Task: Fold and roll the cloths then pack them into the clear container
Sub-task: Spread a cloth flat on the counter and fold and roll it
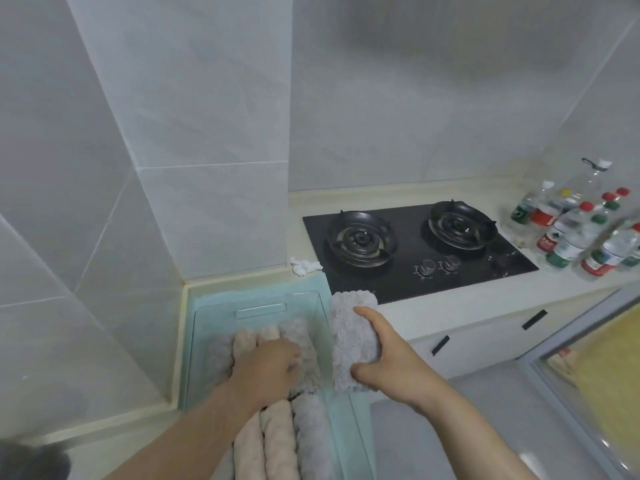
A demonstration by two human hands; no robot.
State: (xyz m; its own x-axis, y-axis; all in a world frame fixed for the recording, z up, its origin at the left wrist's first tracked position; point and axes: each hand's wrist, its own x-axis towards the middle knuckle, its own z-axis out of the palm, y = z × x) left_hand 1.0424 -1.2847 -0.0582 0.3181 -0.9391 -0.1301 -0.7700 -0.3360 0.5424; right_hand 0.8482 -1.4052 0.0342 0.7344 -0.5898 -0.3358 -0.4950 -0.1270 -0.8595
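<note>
A clear container (pixel 256 306) stands on a pale green mat on the counter, left of the stove. Several rolled cloths, beige and grey, lie side by side inside it (pixel 277 441). My left hand (pixel 266 365) is down in the container, its fingers curled into the rolls at the far end. My right hand (pixel 384 362) grips a rolled grey fluffy cloth (pixel 351 337) just outside the container's right wall, thumb at the near end and fingers round the far side.
A black two-burner gas stove (pixel 415 247) sits to the right on the cream counter. Several plastic bottles (pixel 581 230) crowd the far right corner. A crumpled white tissue (pixel 304 265) lies by the stove's left edge. Tiled walls close in at left and behind.
</note>
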